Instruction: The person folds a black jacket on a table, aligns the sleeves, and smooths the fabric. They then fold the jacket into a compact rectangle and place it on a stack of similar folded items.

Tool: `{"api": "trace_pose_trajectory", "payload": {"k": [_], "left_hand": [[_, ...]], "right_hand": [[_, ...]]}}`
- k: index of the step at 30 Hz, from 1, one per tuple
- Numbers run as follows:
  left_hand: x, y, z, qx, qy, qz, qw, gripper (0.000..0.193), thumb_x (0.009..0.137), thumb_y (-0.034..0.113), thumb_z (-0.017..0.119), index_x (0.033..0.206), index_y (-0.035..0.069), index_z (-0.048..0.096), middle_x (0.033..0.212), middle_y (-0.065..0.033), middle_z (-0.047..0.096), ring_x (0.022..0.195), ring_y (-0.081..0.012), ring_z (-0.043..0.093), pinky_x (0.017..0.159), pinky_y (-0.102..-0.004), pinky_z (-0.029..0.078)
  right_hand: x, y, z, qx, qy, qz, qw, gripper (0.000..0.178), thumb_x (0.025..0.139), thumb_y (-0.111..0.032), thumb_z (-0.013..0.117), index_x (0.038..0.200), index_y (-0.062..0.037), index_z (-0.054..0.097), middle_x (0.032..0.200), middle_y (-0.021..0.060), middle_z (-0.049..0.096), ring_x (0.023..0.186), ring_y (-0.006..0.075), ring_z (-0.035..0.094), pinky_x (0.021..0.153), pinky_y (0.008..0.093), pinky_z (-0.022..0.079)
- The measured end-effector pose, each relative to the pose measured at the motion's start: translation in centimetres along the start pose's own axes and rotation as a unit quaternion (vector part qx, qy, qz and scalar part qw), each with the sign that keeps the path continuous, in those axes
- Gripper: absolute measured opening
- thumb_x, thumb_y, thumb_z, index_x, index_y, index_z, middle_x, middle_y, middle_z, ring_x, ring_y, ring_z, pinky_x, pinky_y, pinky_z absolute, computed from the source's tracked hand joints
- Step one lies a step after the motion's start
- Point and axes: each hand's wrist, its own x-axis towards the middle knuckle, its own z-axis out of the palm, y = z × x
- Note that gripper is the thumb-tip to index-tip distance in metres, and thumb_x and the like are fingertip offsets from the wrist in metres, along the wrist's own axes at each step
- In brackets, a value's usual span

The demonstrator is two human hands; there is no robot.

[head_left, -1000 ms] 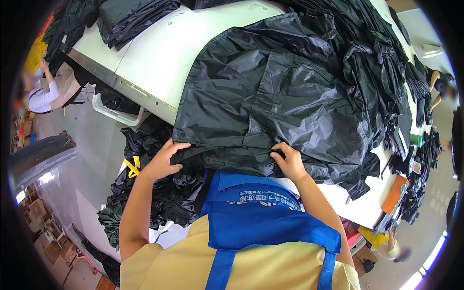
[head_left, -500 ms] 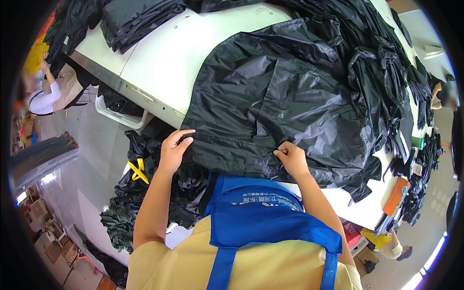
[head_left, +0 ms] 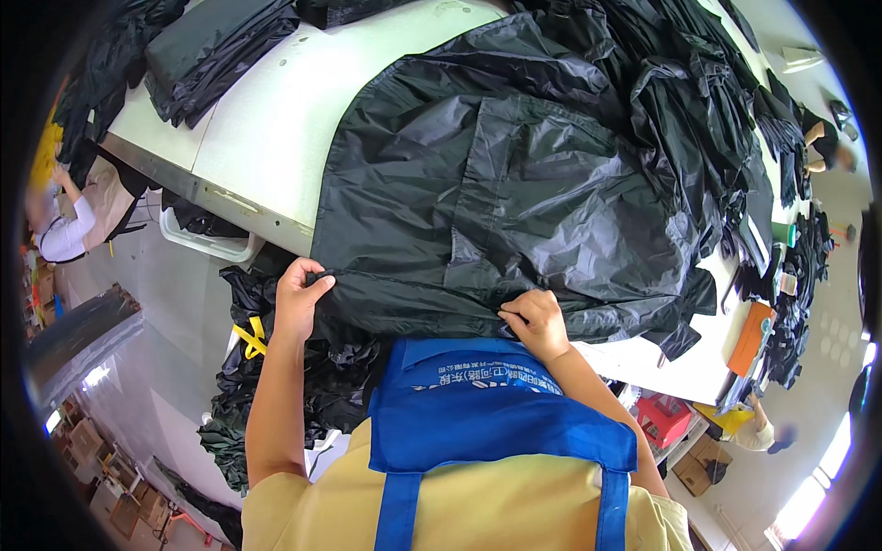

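Note:
A shiny black garment of thin fabric, with a large stitched-on patch like a pocket, lies spread over the white table in front of me. Its near edge is folded into a hem band. My left hand pinches the left end of that band between thumb and forefinger. At the middle of the near edge, my right hand has its thumb and fingers closed on the same hem. Between the hands the band runs fairly straight, while wrinkles cross the fabric on the right.
Folded black garments lie at the table's far left, with more heaped at the right. Below the left edge are a white bin and a black fabric pile. An orange box sits far right. Other people work on both sides.
The view has shifted, so the table and garment appear further left. Both hands keep hold of the hem, and the fabric's near edge looks straighter between them.

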Motion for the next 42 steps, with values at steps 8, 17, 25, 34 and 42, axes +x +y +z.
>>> {"api": "trace_pose_trajectory", "payload": {"k": [8, 17, 25, 34, 42], "left_hand": [[0.4, 0.6, -0.3, 0.026, -0.015, -0.022, 0.999, 0.019, 0.079, -0.003, 0.068, 0.094, 0.005, 0.060, 0.084, 0.0059, 0.053, 0.076, -0.0030, 0.048, 0.071, -0.0181, 0.040], [1.1, 0.7, -0.1, 0.090, 0.004, -0.016, 0.996, 0.021, 0.076, -0.005, 0.069, 0.089, 0.006, 0.057, 0.080, 0.0066, 0.050, 0.073, -0.0031, 0.046, 0.068, -0.0179, 0.038], [3.1, 7.6, -0.1, 0.269, -0.047, -0.036, 0.961, 0.068, 0.077, 0.005, 0.072, 0.136, 0.004, 0.039, 0.106, -0.0152, 0.065, 0.094, -0.0187, 0.063, 0.082, -0.0344, 0.051], [23.5, 16.1, 15.2, 0.438, 0.028, 0.216, 0.872, 0.070, 0.083, 0.033, 0.072, 0.138, 0.001, 0.042, 0.123, -0.0219, 0.057, 0.108, -0.0312, 0.058, 0.093, -0.0365, 0.045], [18.1, 23.8, 11.0, 0.056, -0.120, 0.095, 0.987, 0.025, 0.094, 0.017, 0.059, 0.110, -0.001, 0.064, 0.103, -0.0060, 0.068, 0.092, -0.0145, 0.063, 0.086, -0.0285, 0.048]], "right_hand": [[3.1, -0.3, 0.9, 0.043, -0.032, 0.182, 0.982, 0.015, 0.079, -0.015, 0.072, 0.082, -0.0016, 0.066, 0.080, 0.0133, 0.066, 0.074, 0.0323, 0.063, 0.067, 0.0398, 0.048], [4.3, 0.3, 1.3, -0.006, -0.095, 0.242, 0.965, 0.018, 0.078, -0.018, 0.073, 0.080, -0.0018, 0.066, 0.081, 0.0168, 0.066, 0.077, 0.0351, 0.064, 0.070, 0.0407, 0.050], [9.7, 1.4, -12.8, 0.230, -0.145, 0.249, 0.929, 0.031, 0.086, -0.019, 0.069, 0.113, -0.0045, 0.065, 0.109, 0.0125, 0.067, 0.092, 0.0206, 0.066, 0.082, 0.0314, 0.052], [15.4, 21.8, -22.5, -0.166, 0.106, 0.338, 0.920, 0.059, 0.083, -0.047, 0.067, 0.113, 0.0034, 0.063, 0.109, 0.0234, 0.067, 0.105, 0.0359, 0.063, 0.092, 0.0402, 0.047], [3.3, 14.6, -34.5, 0.080, 0.411, 0.076, 0.905, 0.032, 0.100, -0.020, 0.046, 0.125, -0.0029, 0.057, 0.124, 0.0159, 0.060, 0.113, 0.0304, 0.057, 0.102, 0.0395, 0.041]]}}
